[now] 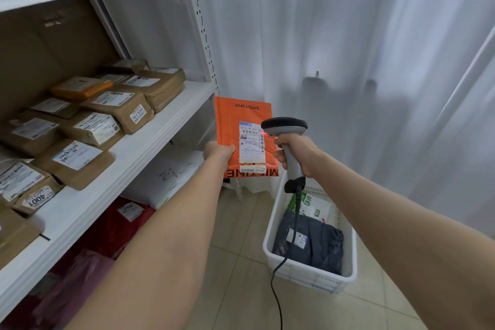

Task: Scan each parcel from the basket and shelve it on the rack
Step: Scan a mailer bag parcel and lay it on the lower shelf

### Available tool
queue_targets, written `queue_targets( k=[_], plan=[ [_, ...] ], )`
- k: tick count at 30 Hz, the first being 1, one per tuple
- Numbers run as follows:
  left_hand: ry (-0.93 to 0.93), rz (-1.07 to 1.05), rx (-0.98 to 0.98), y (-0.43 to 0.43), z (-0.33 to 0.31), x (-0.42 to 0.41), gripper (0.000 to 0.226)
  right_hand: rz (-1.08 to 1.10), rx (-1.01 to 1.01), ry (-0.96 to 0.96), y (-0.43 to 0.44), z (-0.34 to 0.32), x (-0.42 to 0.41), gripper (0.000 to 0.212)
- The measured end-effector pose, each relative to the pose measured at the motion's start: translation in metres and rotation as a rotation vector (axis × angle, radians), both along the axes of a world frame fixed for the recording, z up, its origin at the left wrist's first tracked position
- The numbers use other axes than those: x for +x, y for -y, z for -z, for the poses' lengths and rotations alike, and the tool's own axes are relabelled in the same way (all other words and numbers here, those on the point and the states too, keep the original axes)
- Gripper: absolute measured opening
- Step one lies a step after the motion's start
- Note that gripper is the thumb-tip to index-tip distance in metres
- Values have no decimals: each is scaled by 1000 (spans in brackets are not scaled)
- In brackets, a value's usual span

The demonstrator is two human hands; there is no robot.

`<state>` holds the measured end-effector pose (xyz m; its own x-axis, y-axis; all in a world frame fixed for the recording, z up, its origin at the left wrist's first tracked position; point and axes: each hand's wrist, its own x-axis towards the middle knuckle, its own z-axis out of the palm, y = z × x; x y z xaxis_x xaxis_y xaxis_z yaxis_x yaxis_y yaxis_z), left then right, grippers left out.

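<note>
— What lay in the basket (308,273)?
— A grey parcel (313,246), with a white-green one (314,206) behind it.
— And the hands?
— The left hand (218,151) gripped the orange parcel (241,120) beside the rack (160,126). The right hand (297,154) clenched the scanner (285,126), which was aimed at the parcel's label.

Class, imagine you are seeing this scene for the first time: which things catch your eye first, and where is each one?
The orange parcel stands out most, held up mid-frame by the left hand while the right hand aims a scanner at its label, where a red light glows. Next come the brown parcels on the rack at left. A white basket sits on the floor at lower right.
</note>
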<state>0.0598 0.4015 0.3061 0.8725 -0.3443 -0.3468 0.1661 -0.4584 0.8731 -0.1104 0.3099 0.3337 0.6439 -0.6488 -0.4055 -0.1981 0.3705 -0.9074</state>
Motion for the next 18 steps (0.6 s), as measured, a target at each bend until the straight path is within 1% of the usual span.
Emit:
queue_targets(
  k=[4,13,16,18],
  plan=[
    [-21,-3,-10,-1,-1,-2,24,-46,-24,-13,-1,-3,-1,2],
    [-33,15,2,0,-3,-5,26,-80,-15,13,-1,-8,-2,8],
    [-72,13,-20,-5,-2,-4,28,-13,49,21,-3,-2,2,4],
    [-107,5,-34,-12,-1,-3,27,81,85,20,-6,6,7,12]
  ],
)
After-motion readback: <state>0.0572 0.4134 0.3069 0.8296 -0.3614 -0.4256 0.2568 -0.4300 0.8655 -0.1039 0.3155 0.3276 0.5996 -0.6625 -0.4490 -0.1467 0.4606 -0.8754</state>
